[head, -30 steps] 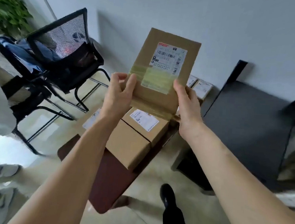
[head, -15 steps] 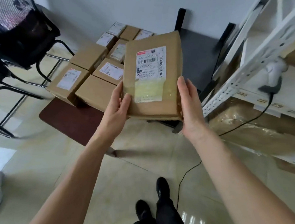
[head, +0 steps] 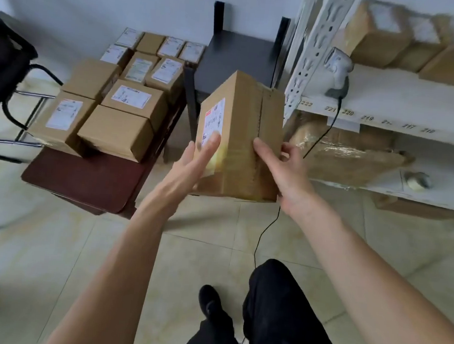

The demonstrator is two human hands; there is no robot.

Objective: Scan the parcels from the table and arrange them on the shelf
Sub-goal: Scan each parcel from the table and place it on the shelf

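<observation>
A brown cardboard parcel (head: 247,124) hangs in mid-air between my hands, its white label turned to the left. My left hand (head: 193,166) lies flat against the labelled side with straight fingers. My right hand (head: 280,170) grips the parcel's right edge, thumb on the near face and fingers curled behind it. Several more labelled parcels (head: 130,97) sit stacked on a low dark-red table (head: 84,179) at the left. A white shelf (head: 405,96) stands at the right with parcels (head: 380,34) on its upper level. A white barcode scanner (head: 338,72) rests on the shelf, its black cable hanging down.
A black side table (head: 240,56) stands between the parcel table and the shelf. A black chair (head: 2,72) is at the far left. Large wrapped packages (head: 349,154) fill the lower shelf level. The scanner cable (head: 267,229) runs down to the tiled floor near my feet.
I have turned right toward the shelf. The parcel has swung so its label faces left, and my left hand has shifted from gripping the bottom edge to lying flat on the label side.
</observation>
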